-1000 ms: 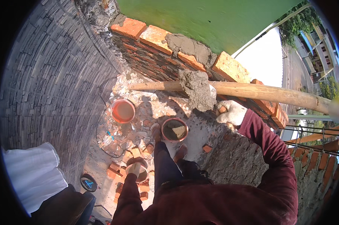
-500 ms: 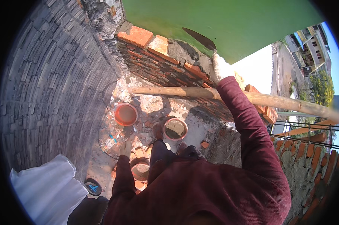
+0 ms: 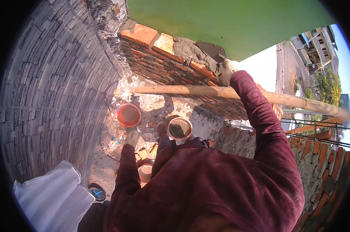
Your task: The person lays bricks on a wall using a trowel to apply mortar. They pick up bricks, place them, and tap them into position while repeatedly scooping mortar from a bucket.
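Observation:
My gloved right hand (image 3: 228,69) grips a trowel, its grey blade (image 3: 210,48) lying on wet mortar along the top of the brick wall (image 3: 140,34), below a green panel. My gloved left hand (image 3: 131,137) hangs low between an orange bucket (image 3: 128,115) and my legs, seemingly empty with loose fingers. A second bucket (image 3: 179,127) holding grey mortar stands by my feet, and a third (image 3: 145,173) is partly hidden behind my body. A long bamboo pole (image 3: 190,90) crosses in front of the wall, beneath my right arm.
Grey stone-patterned wall (image 3: 55,108) on the left; white cloth (image 3: 51,193) and a dark sandal (image 3: 97,192) at lower left. Rubble (image 3: 144,150) covers the floor. Steel rebar (image 3: 315,129) and a rough brick wall (image 3: 326,174) are on the right, with a street (image 3: 287,65) and building beyond.
My right hand has carried the mortar-laden trowel up and left onto the wall top, where the blade now rests. My left hand has risen from the lower bucket to beside the orange bucket.

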Tool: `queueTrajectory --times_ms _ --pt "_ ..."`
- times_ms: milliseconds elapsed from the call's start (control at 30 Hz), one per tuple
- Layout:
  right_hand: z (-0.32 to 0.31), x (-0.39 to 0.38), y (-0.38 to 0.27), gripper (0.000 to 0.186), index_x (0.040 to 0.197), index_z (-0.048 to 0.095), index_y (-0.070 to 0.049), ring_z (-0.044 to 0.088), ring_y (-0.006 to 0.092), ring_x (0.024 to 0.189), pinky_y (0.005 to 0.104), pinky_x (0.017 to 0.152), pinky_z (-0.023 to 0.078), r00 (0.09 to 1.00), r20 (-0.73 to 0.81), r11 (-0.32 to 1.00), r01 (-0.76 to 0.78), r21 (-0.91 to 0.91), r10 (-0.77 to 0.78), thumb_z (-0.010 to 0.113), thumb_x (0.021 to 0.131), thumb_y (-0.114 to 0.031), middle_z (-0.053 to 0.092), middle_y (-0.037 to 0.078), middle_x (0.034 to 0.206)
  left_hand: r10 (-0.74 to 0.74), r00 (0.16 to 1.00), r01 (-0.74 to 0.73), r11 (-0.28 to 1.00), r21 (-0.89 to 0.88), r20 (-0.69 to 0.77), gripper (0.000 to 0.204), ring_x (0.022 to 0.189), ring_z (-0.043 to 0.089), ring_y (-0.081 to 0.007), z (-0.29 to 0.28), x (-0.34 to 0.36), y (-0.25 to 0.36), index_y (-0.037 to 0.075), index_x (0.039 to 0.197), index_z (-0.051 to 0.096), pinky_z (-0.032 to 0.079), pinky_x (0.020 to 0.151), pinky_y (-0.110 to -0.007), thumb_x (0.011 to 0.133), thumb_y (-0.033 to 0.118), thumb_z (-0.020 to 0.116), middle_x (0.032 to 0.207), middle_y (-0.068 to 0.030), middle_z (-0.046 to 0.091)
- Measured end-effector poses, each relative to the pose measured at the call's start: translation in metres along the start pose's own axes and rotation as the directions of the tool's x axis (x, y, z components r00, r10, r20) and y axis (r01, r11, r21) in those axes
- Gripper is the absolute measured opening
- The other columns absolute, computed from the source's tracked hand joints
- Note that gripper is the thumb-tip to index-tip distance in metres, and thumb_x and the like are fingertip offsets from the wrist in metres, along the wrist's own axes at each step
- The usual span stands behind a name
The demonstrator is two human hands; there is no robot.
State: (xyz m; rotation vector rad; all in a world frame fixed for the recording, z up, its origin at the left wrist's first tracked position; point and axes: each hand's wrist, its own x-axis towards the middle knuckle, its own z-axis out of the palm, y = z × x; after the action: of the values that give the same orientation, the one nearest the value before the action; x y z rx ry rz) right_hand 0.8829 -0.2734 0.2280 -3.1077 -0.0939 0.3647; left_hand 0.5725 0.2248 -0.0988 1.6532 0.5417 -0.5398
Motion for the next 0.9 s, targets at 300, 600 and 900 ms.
queueTrajectory --times_ms 300,600,900 --pt "0.021 0.012 -0.030 0.035 0.095 0.066 -0.003 0.060 0.0223 0.053 0.0386 0.047 0.045 0.877 0.450 0.443 -0.476 0.760 0.170 0.056 0.098 -0.036 0.065 0.010 0.068 -0.038 0.992 0.016 0.983 0.184 0.119 0.040 0.092 0.060 -0.0173 -0.012 0.041 -0.097 0.004 0.107 0.070 0.050 0.083 -0.034 0.094 0.041 0.058 0.103 -0.0066 0.064" --pt "0.027 -0.051 0.013 0.043 0.083 0.066 -0.001 0.055 0.0201 0.043 0.0363 0.038 0.041 0.948 0.221 0.718 -0.317 0.620 0.228 0.055 0.099 -0.039 0.058 0.009 0.058 0.120 0.990 -0.123 0.992 0.034 0.068 0.031 0.079 0.055 -0.0150 0.018 0.063 -0.001 0.002 0.089 0.066 0.046 0.073 -0.033 0.095 0.031 0.054 0.079 -0.0047 0.060" --pt "0.035 0.077 -0.087 0.036 0.114 0.074 -0.010 0.067 0.0381 0.111 0.0436 0.093 0.054 0.959 0.259 0.993 0.117 0.005 -0.115 0.055 0.094 -0.032 0.070 0.017 0.120 -0.136 0.958 0.135 0.991 0.022 0.253 0.032 0.082 0.059 -0.0161 0.027 0.096 -0.016 0.002 0.084 0.067 0.048 0.077 -0.035 0.096 0.028 0.055 0.080 -0.0061 0.065"
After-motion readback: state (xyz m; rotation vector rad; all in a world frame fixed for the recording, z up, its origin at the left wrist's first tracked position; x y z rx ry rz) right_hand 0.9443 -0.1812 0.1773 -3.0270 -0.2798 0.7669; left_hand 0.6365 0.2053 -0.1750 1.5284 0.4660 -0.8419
